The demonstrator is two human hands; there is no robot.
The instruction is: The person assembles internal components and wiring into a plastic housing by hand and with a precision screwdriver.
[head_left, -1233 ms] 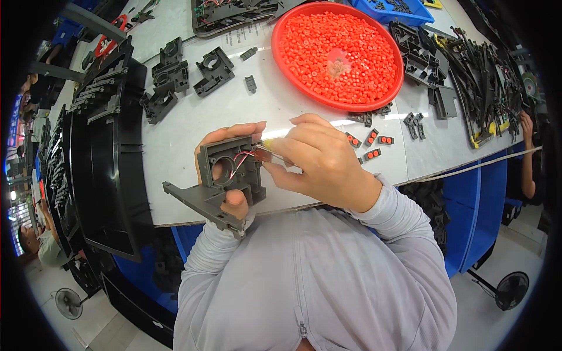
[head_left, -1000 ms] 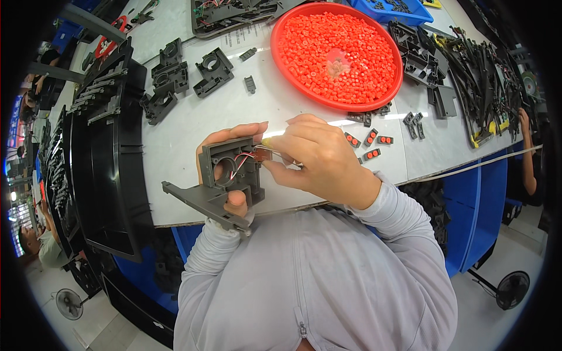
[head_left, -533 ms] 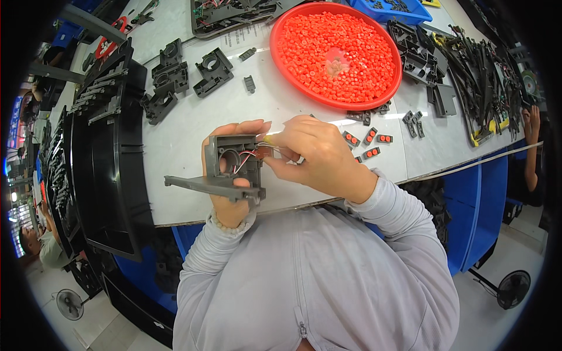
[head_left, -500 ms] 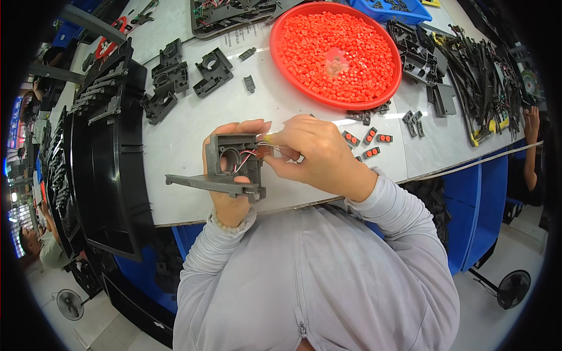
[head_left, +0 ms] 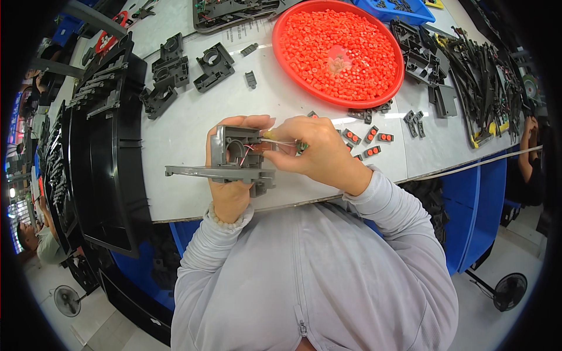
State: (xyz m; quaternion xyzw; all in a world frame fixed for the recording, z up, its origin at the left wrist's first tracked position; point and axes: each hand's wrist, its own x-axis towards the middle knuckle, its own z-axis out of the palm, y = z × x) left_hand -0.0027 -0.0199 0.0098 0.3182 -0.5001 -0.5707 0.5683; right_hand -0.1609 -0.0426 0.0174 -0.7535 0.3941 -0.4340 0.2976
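My left hand (head_left: 232, 202) grips a dark grey plastic housing (head_left: 220, 146) from behind and below, above the near part of the table. The housing has a round ring inside, and a long flat arm (head_left: 199, 171) sticks out to the left. Thin red and white wires (head_left: 248, 150) run through it to its right side. At that side the thumb and fingers of my right hand (head_left: 325, 149) pinch the wires by a small reddish-brown piece (head_left: 262, 147). A small green part (head_left: 301, 146) shows beside my right fingers; its kind is unclear.
Beyond my hands stands a red round tray (head_left: 281, 55) of small red caps. Grey blocks with red caps (head_left: 371, 135) lie to the right, near a pile of long black strips (head_left: 486, 88). Grey brackets (head_left: 213, 67) lie far left, beside a black bin (head_left: 126, 193).
The housing has tilted in my left hand, so its long arm now lies nearly level across the front. My right hand stays at its right side; a green part now shows by the fingers.
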